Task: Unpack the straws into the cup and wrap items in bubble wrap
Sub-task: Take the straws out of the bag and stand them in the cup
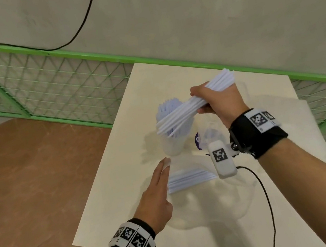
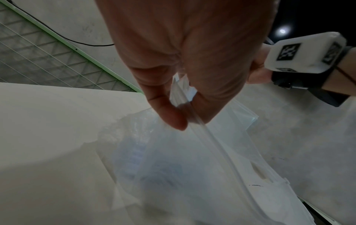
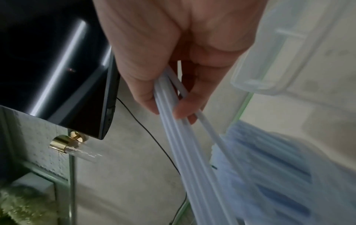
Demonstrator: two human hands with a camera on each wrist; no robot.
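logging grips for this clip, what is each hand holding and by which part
The right hand grips a bundle of white straws around its middle, over the cup. The left hand pinches the clear plastic bag at its top edge.

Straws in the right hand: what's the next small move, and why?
Probably tip the bundle of straws upright and lower it into the cup. The right hand grips it slanted just above the cup, which already holds straws; more lie in the bag.

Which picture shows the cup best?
The head view: the clear cup stands on the table, straws inside. The right wrist view shows it only as a blur; the left wrist view doesn't clearly show it.
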